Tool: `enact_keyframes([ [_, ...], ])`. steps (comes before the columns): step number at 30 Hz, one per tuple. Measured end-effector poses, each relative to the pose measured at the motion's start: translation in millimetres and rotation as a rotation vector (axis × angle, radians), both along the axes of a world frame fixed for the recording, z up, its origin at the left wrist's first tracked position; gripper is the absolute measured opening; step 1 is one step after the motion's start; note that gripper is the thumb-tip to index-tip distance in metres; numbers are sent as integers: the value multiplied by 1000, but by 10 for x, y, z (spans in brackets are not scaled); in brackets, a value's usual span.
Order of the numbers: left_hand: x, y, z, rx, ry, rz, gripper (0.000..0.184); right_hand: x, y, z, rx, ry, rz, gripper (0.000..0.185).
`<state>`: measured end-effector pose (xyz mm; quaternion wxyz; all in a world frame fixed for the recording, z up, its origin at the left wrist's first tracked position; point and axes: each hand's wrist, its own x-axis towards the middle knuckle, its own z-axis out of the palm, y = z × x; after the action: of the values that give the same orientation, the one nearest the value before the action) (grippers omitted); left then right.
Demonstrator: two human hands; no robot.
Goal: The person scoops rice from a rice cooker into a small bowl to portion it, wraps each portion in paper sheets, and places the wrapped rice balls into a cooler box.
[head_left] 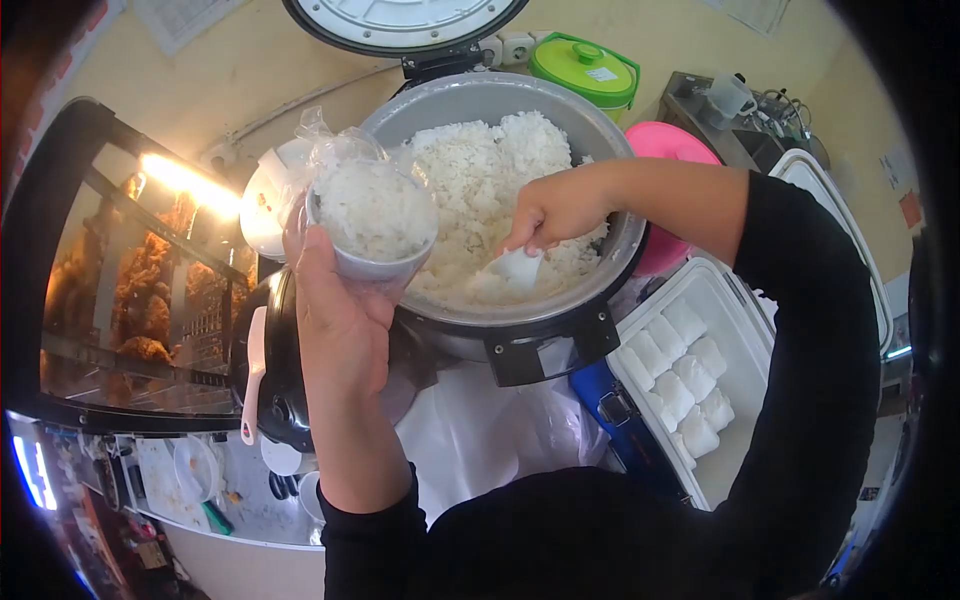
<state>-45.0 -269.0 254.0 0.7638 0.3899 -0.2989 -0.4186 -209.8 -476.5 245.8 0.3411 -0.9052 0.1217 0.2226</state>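
Head view: the left hand (345,305) cups the likely light bowl (385,267), best held low; the right hand (562,207) squeezes the scoop (519,268).

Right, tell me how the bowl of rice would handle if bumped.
The white bowl likely feels weighty, filled near its rim with rice. A bump could shed grains, as its top looks uncovered. Its smooth-looking side might slip in the left hand.

Bowl (378,268), scoop (519,268) and rice (465,165) are all white, pot (395,122) silvery grey, bucket (583,72) lime green, tub (680,148) super hot pink, cooler (592,388) blue outside, sleeves (815,320) plain black.
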Motion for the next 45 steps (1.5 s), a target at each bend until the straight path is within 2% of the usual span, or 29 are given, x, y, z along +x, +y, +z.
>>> enact_keyframes([
  [4,-18,-37,-42,46,4,-45,49,-299,-73,158,119,-150,-251,33],
  [7,-63,-92,-85,79,29,-73,49,-509,-92,370,9,-376,-383,33],
  [10,-170,-183,-115,115,81,-121,49,-609,159,675,-92,-460,-586,32],
  [13,-315,-169,-61,98,3,-50,50,-609,212,522,-489,-548,-411,35],
  [16,-272,-129,-47,16,-9,-45,51,-499,95,287,-725,-378,-267,42],
  [19,-237,-25,-21,-41,-16,13,57,-212,195,210,-755,-81,-187,46],
  [22,-224,43,38,-43,-4,37,65,78,222,1,-835,31,23,47],
  [28,-50,145,19,-28,33,6,69,433,49,-252,-586,57,276,47],
  [31,9,146,-17,-38,43,16,68,352,-56,-260,-450,133,242,42],
  [35,26,104,-64,-19,58,4,65,160,-121,-118,-188,170,62,34],
  [40,-56,50,-29,37,49,-10,57,-132,-312,-30,82,61,-223,34],
  [45,-130,-73,-92,92,70,-59,56,-467,-172,569,34,-328,-503,35],
])
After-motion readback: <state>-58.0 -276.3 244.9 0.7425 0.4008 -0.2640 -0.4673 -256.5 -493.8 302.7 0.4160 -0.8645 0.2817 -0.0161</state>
